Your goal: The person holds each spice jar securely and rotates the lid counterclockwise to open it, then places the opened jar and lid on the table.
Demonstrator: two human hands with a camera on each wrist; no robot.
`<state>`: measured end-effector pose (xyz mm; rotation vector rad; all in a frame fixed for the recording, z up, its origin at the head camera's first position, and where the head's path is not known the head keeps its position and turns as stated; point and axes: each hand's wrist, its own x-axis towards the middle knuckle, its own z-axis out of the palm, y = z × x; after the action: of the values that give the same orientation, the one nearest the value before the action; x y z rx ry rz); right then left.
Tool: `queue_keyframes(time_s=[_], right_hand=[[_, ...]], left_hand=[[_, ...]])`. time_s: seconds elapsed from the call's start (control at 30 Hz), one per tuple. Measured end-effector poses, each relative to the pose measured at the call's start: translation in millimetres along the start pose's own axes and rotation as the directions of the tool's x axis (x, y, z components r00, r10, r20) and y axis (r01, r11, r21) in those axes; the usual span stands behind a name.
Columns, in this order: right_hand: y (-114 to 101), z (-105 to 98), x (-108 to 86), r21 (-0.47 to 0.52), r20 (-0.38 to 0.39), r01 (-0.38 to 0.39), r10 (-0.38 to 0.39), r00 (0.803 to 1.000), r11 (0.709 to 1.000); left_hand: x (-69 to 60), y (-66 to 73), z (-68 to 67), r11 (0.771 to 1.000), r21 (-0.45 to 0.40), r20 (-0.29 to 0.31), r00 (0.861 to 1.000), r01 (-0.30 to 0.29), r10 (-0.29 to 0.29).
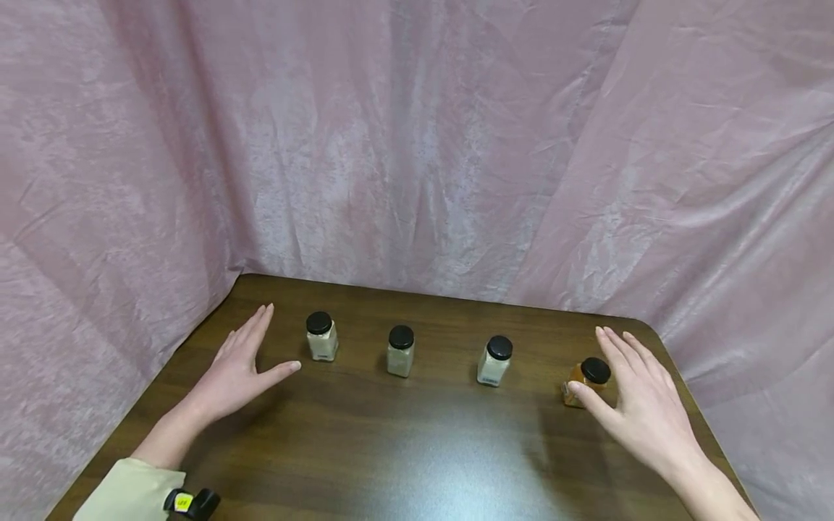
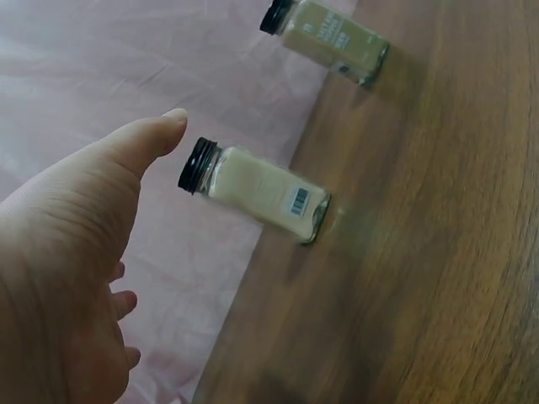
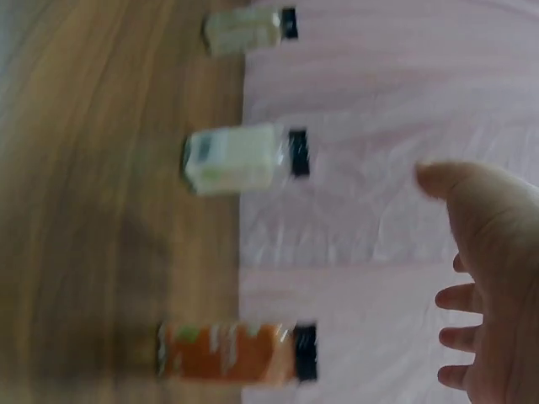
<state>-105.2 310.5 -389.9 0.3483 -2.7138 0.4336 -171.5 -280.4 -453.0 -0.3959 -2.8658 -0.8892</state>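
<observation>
Left hand (image 1: 236,378) at lower left and right hand (image 1: 651,409) at lower right, spread and empty, flank black-capped spice jars (image 1: 400,356) on a desk (image 1: 352,449).

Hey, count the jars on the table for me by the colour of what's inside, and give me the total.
Jars with pale contents: 3
Jar with orange contents: 1
Total: 4
</observation>
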Motion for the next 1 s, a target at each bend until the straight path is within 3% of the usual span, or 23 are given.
queue_keyframes(time_s=[0.3,0.5,0.67,0.8,1.0], right_hand=[[-43,7,35.7,0.119,-0.131,0.176,-0.16,0.978,0.977],[-70,18,56.4,0.204,-0.2,0.29,-0.251,0.947,0.935],[-95,27,69.7,0.293,-0.225,0.365,-0.307,0.925,0.884],[-115,36,78.1,0.345,-0.223,0.412,-0.352,0.909,0.844],[-141,49,86.3,0.417,-0.215,0.435,-0.378,0.9,0.798]], left_hand=[[11.2,6.9,1.7,0.992,-0.126,-0.05,0.998,0.025,-0.031],[15.4,6.6,2.8,0.98,-0.182,-0.011,0.996,0.082,-0.085],[22.0,2.7,10.6,0.969,-0.22,0.022,0.993,0.115,-0.113],[27.1,-0.3,18.6,0.947,-0.3,0.029,0.993,0.119,-0.116],[32.1,-4.4,30.5,0.907,-0.403,0.033,0.992,0.122,-0.118]])
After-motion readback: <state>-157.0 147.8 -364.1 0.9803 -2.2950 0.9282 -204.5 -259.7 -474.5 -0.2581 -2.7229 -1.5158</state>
